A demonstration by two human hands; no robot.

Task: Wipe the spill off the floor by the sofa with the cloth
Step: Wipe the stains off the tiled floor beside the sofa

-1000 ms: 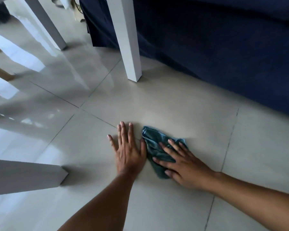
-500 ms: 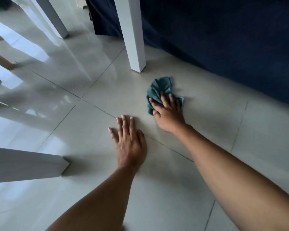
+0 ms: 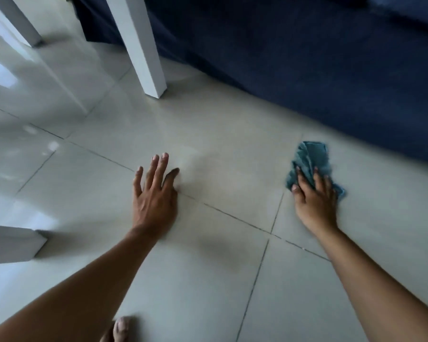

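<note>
A crumpled teal cloth (image 3: 309, 159) lies on the pale tiled floor (image 3: 232, 169) just in front of the dark blue sofa (image 3: 307, 65). My right hand (image 3: 315, 201) presses down on the cloth's near half, fingers spread over it. My left hand (image 3: 155, 193) rests flat on the tiles to the left, fingers apart, holding nothing. Between the two hands the tile has a faint dull smear. No clear puddle shows.
A white table leg (image 3: 143, 45) stands on the floor left of the sofa, a second one (image 3: 17, 23) at the far left. Another white furniture piece (image 3: 10, 244) juts in at the left edge. A toe (image 3: 121, 327) shows at the bottom.
My right hand has slid the cloth to the right along the sofa's front, away from the table leg. My left hand stays planted on the tiles.
</note>
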